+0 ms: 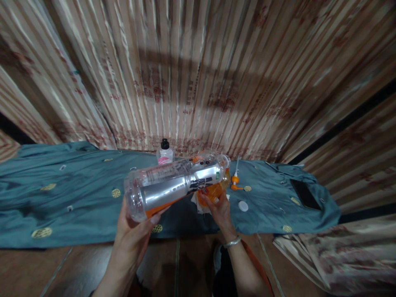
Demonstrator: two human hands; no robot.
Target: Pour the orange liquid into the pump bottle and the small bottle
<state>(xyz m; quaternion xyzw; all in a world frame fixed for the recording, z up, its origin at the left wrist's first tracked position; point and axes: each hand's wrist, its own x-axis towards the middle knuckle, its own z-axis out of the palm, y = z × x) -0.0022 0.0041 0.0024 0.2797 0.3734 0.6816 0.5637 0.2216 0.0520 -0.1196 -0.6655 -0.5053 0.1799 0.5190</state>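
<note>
My left hand [133,229] is wrapped round the base of a large clear plastic bottle [173,183] with a silver label. The bottle is tipped almost flat, its open mouth pointing right and slightly up over an orange bottle [216,190]. My right hand [218,206] grips that orange bottle from below, with a white cloth or tissue [195,202] bunched against it. A silver bracelet sits on my right wrist. A white cap [243,206] lies on the teal cloth [77,198] just right of my right hand. An orange pump head [235,181] with a white tube lies behind it.
A small clear bottle with a black cap [165,153] stands at the back of the teal cloth. A dark phone [305,194] lies at the right end. Striped patterned curtains [198,74] hang behind. Wooden floor shows below the cloth's front edge.
</note>
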